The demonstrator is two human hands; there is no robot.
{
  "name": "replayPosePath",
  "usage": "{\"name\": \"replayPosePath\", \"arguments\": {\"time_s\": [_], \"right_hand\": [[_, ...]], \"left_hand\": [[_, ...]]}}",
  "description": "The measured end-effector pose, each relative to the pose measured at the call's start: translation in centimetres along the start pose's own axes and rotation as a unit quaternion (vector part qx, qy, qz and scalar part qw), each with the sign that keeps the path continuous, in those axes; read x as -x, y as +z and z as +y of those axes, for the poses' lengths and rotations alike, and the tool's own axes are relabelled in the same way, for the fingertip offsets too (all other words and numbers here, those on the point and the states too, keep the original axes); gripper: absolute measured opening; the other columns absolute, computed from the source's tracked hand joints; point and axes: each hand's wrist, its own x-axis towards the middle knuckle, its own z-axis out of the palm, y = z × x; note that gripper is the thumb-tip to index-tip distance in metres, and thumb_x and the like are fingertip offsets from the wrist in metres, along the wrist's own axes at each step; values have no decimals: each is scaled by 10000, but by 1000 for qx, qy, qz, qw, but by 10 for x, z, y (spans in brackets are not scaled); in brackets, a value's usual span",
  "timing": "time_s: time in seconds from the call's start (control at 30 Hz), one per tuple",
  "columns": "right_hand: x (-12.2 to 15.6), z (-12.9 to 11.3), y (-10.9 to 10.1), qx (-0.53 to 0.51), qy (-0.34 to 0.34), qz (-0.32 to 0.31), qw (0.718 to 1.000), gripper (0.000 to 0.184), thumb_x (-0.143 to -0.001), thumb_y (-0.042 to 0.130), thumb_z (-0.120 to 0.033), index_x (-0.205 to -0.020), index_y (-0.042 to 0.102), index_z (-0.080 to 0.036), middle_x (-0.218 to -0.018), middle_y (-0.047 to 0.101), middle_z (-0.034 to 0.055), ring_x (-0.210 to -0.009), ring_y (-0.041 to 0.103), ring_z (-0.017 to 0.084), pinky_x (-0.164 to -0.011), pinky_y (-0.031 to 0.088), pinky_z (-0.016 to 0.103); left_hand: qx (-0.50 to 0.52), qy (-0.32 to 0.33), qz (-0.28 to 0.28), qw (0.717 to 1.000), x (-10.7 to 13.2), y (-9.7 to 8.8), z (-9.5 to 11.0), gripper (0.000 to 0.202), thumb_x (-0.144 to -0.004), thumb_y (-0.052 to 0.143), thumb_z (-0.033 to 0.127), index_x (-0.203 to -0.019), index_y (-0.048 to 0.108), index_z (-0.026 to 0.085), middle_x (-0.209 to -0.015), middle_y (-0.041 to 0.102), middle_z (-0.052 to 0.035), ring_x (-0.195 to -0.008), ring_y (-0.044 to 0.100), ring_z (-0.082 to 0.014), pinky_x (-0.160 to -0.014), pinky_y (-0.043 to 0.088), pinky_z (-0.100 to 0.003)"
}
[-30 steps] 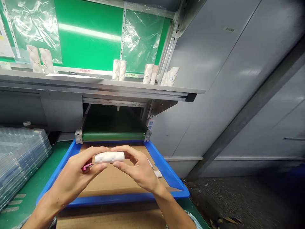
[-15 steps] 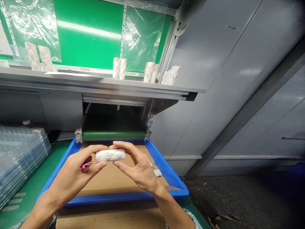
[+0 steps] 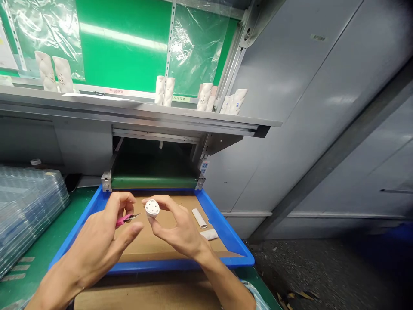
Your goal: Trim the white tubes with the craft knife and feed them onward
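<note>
My right hand [image 3: 177,224] grips a white plastic tube [image 3: 152,208] between thumb and fingers, its end turned toward me with several small dark holes in it. My left hand [image 3: 103,232] is just to the left, thumb and forefinger apart from the tube. In its curled fingers sit pink-handled nippers [image 3: 125,219], with the pointed metal tip facing right. Both hands are over a blue tray [image 3: 237,241] lined with brown cardboard. Two more white pieces lie at its right side: a tube [image 3: 199,218] and another piece [image 3: 209,234] partly behind my right wrist.
A green conveyor belt [image 3: 155,181] ends at the tray's far edge. Stacked clear plastic trays [image 3: 29,206] stand on the left. White patterned tubes [image 3: 168,91] stand on the shelf [image 3: 180,113] above. A grey wall [image 3: 290,107] rises on the right.
The tube has turned from lying sideways with its printed side showing to pointing its holed end at me. My left hand has let go of it, and the nippers now show more.
</note>
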Motion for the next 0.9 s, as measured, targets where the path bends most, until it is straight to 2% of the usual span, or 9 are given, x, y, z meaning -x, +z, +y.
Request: {"name": "replayPosePath", "arguments": {"time_s": [0.07, 0.13, 0.27, 0.33, 0.4, 0.47, 0.53, 0.7, 0.9], "right_hand": [[-1, -2, -2, -1, -13, 3, 1000, 359, -945, 687, -94, -1278, 688, -227, -1195, 785, 45, -1114, 761, 195, -1000, 605, 309], [-1, -3, -4, 7, -29, 3, 1000, 365, -941, 659, -74, -1269, 697, -229, -1194, 782, 50, -1123, 753, 199, -996, 599, 313], [0, -5, -6, 17, -31, -4, 999, 412, -944, 652, -70, -1320, 671, -239, -1180, 785, 39, -1112, 760, 192, -999, 599, 305], [0, -5, -6, 19, -32, -12, 999, 407, -946, 657, -74, -1317, 665, -241, -1159, 786, 33, -1093, 764, 191, -996, 605, 305], [1, -6, -6, 20, -39, -24, 999, 401, -947, 652, -70, -1310, 666, -240, -1144, 786, 35, -1082, 768, 194, -978, 616, 306], [1, -7, -6, 15, -53, -34, 998, 417, -945, 650, -68, -1326, 659, -236, -1165, 787, 50, -1090, 770, 203, -961, 629, 310], [1, -7, -6, 11, -67, -41, 997, 427, -942, 656, -68, -1335, 653, -235, -1196, 787, 67, -1102, 771, 212, -951, 640, 316], [0, -7, -7, 22, -78, -52, 995, 409, -938, 660, -68, -1313, 657, -234, -1182, 791, 78, -1064, 777, 218, -932, 648, 331], [1, -8, -7, 33, -84, -45, 995, 422, -929, 650, -53, -1308, 654, -238, -1173, 790, 76, -1055, 780, 222, -920, 661, 338]], "left_hand": [[-3, 1, -13, 1000, 0, -2, -2, 204, -1150, 408, 456, -1105, 502, 281, -722, 569, 95, -513, 521, -125, -518, 404, -233], [-16, 11, -18, 1000, -3, -2, -2, 254, -1167, 356, 401, -994, 495, 278, -663, 510, 99, -492, 480, -132, -498, 359, -248], [-71, 62, -2, 996, -7, -2, 2, 356, -1176, 337, 356, -853, 462, 270, -665, 525, 81, -515, 494, -134, -516, 364, -256], [-116, 78, 19, 990, -7, -1, 6, 380, -1179, 357, 401, -837, 458, 270, -632, 557, 85, -485, 514, -136, -496, 347, -271], [-162, 85, 35, 982, -6, 0, 9, 397, -1171, 386, 498, -869, 502, 268, -657, 646, 76, -497, 591, -146, -498, 356, -286], [-199, 91, 40, 975, -4, 2, 11, 432, -1156, 388, 580, -912, 552, 263, -725, 730, 55, -544, 675, -164, -511, 371, -301], [-221, 96, 36, 970, -3, 3, 13, 481, -1159, 349, 600, -906, 574, 259, -742, 756, 45, -556, 707, -176, -512, 368, -315], [-246, 93, 23, 965, -5, 3, 14, 584, -1164, 271, 620, -808, 551, 252, -610, 671, 49, -453, 641, -165, -493, 332, -320], [-273, 106, 17, 956, -4, 3, 14, 576, -1175, 262, 590, -789, 528, 256, -566, 614, 48, -435, 597, -165, -494, 281, -328]]}}
